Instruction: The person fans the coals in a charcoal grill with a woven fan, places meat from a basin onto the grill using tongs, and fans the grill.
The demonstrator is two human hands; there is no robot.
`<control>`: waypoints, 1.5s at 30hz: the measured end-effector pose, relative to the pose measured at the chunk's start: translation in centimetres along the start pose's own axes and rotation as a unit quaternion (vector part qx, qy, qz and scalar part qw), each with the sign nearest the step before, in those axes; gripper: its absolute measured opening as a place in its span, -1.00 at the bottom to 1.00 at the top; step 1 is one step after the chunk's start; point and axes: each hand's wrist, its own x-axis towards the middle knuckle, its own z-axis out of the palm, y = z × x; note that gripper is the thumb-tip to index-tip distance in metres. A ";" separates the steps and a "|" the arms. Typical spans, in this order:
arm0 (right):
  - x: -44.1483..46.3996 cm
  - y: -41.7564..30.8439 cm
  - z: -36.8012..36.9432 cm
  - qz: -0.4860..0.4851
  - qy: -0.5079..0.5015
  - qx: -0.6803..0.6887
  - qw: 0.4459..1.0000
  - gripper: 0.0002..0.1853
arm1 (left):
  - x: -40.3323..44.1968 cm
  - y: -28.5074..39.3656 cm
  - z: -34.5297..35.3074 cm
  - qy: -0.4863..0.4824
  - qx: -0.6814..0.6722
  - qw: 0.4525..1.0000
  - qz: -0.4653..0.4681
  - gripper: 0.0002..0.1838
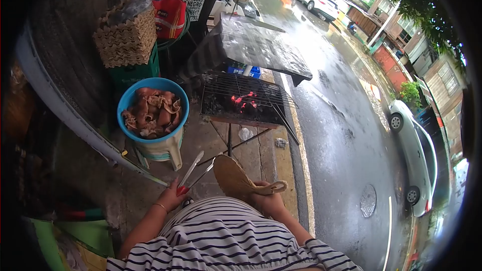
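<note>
My left hand [170, 198] is closed around the red grip of metal tongs [189, 171], whose two arms are spread apart and point away from me. In my right hand [268, 202] is a brown woven hand fan [232, 176], gripped near its looped handle. Ahead of both hands stands a charcoal grill [243, 119] on thin legs, with glowing coals [244, 101] under a wire grate [228, 84]. To the left, a blue basin [123, 115] full of raw meat pieces [153, 110] rests on a pale plastic stool [168, 151].
Beyond the grill is a table with a dark cover [261, 45]. Stacked egg trays [125, 40] sit on a green crate [133, 74] at the left. The wet road [341, 135] runs along the right, with a parked silver car [419, 155]. A curved pale edge [85, 125] borders the left.
</note>
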 end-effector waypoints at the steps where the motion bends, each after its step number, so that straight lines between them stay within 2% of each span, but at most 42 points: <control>1: 0.0 -0.1 0.2 0.011 -0.008 0.021 1.000 -0.61 | 0.3 -0.5 0.0 0.004 -0.001 1.000 0.002 -0.12; 4: 0.5 0.0 0.8 0.058 -0.043 0.053 0.996 -0.63 | 1.5 -1.7 -0.5 -0.020 -0.021 0.999 -0.021 -0.29; 7: 0.8 -0.1 1.6 0.058 -0.028 0.031 0.997 -0.62 | 2.8 -3.8 -0.1 0.012 -0.067 0.997 0.021 -0.44; 10: 0.9 -0.3 2.5 0.024 -0.013 0.015 1.000 -0.59 | 4.3 -5.3 -0.2 -0.017 -0.129 0.991 0.005 -0.52; 13: 1.2 -1.6 3.2 0.055 -0.054 -0.097 0.992 -0.60 | 3.5 -2.6 -3.1 -0.099 -0.192 0.974 -0.069 -0.45; 16: 1.1 -4.3 4.6 0.079 -0.095 -0.200 0.972 -0.61 | 3.4 -1.2 -4.9 -0.138 -0.148 0.975 -0.092 -0.43; 19: 1.5 -2.8 5.4 0.034 -0.084 -0.224 0.970 -0.65 | 5.7 -5.6 -2.4 -0.112 -0.098 0.989 -0.004 -0.40; 22: 1.3 -2.7 6.5 0.043 -0.039 -0.232 0.971 -0.66 | 5.9 -6.0 -2.5 -0.085 -0.064 0.993 0.051 -0.38; 28: 0.2 -3.4 7.9 0.081 0.010 -0.276 0.958 -0.64 | 5.8 -6.1 -3.0 -0.083 -0.020 0.995 0.046 -0.30; 31: -0.5 -2.9 8.1 0.063 0.010 -0.296 0.953 -0.62 | 5.5 -5.8 -3.4 -0.120 -0.023 0.992 0.035 -0.23; 37: -2.0 -2.7 8.0 0.054 -0.022 -0.328 0.943 -0.61 | 3.2 -7.1 -1.9 -0.072 -0.029 0.996 0.038 -0.16; 43: -5.1 -1.5 6.1 0.015 -0.016 -0.324 0.946 -0.62 | -0.7 -7.1 -0.3 -0.057 -0.044 0.997 0.010 -0.14; 45: -6.9 -0.3 5.1 -0.008 -0.008 -0.317 0.948 -0.62 | -1.7 -7.0 1.1 -0.035 -0.064 0.997 0.002 -0.23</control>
